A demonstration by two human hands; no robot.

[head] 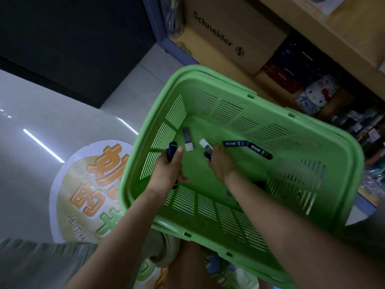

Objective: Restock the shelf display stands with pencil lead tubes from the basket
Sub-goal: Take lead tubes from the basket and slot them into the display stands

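Note:
A green slatted plastic basket (308, 207) sits on the floor below me, and both my hands reach into it. My left hand (169, 170) grips a bundle of dark blue pencil lead tubes (172, 150), with ends sticking out above and below the fist. My right hand (221, 161) pinches a white-capped tube (205, 144) together with a dark blue one at the basket's bottom. A grey and clear tube (187, 139) lies loose between my hands. Two dark blue tubes (235, 143) (261, 153) lie to the right of my right hand.
Low shelves at the upper right hold a brown cardboard box (229, 34) printed Schneider, dark packs and a cartoon cat item (317, 93). The grey glossy floor carries a round orange and green sticker (87, 184). My shoes (164, 259) stand just under the basket's near rim.

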